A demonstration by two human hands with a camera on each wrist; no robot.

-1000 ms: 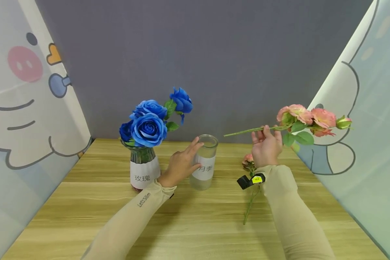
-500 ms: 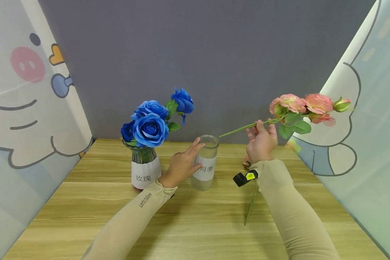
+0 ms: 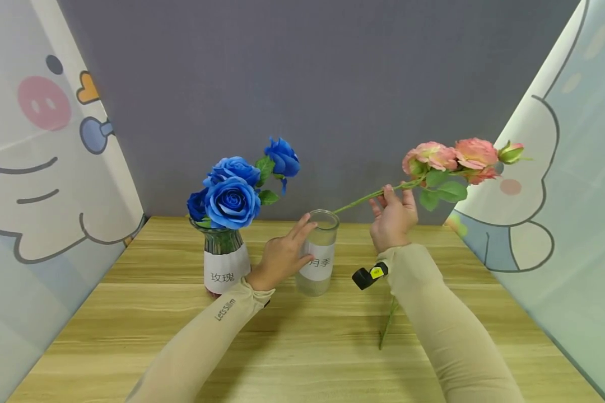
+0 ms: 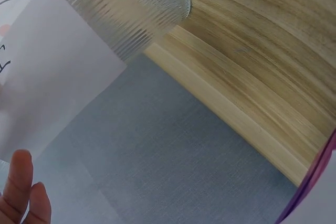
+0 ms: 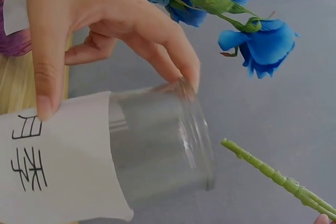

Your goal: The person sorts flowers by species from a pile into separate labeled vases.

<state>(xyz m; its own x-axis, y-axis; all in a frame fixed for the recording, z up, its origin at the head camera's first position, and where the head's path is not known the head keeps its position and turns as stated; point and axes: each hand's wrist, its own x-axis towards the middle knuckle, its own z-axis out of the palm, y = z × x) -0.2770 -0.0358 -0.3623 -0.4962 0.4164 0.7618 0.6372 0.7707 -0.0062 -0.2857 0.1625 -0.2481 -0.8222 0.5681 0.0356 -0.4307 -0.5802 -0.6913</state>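
Observation:
My left hand [image 3: 282, 254] holds a clear glass vase [image 3: 313, 284] near its rim. In the right wrist view its thumb lies on the white paper label [image 5: 73, 166] and its fingers bend at the rim. My right hand [image 3: 394, 223] pinches the green stem [image 3: 355, 202] of an artificial flower with pink blooms [image 3: 476, 153]. The blooms slant up to the right. The stem's cut end [image 5: 227, 142] is close to the vase mouth, apart from it in the right wrist view. Inside the vase no flower shows.
Left of the left hand stands another labelled vase [image 3: 226, 267] with blue roses [image 3: 233, 200]. A second flower's stem [image 3: 386, 331] lies on the wooden table [image 3: 302, 358], partly hidden by the right forearm. Grey backdrop [image 3: 333, 101] and printed side panels [image 3: 524, 252] surround the table.
My right hand has carried the pink flower leftward and tilted it, blooms rising, so its stem end now comes near the vase rim. The left hand has stayed on the vase.

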